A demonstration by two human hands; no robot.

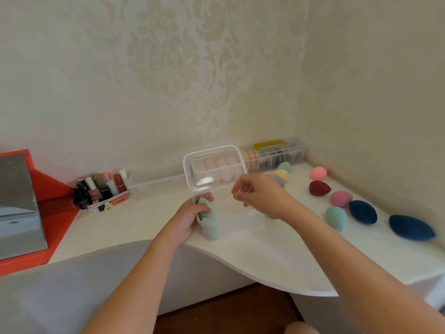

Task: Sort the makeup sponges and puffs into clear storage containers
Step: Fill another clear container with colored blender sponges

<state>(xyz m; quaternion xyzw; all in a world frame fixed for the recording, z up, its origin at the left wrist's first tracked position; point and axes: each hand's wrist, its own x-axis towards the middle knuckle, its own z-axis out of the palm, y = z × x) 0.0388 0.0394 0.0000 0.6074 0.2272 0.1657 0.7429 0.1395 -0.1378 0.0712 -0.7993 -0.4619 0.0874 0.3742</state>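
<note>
The clear box (231,220) is sitting on the table (265,256) near its front edge, lid (214,169) standing open, green sponges (208,214) lying in its left end. The left hand (190,218) is gripping that end, fingers curling over the rim. The right hand (261,192) is hovering above, fingers curled; whether they are pinching anything, I cannot tell. Writing on the bottles (95,191) at left is showing too blurred to read.

Glossy clear plastic box (226,214) and lid (215,168); matt, soft foam sponges (336,217); smooth white bench (265,256); patterned wallpaper (168,68).
</note>
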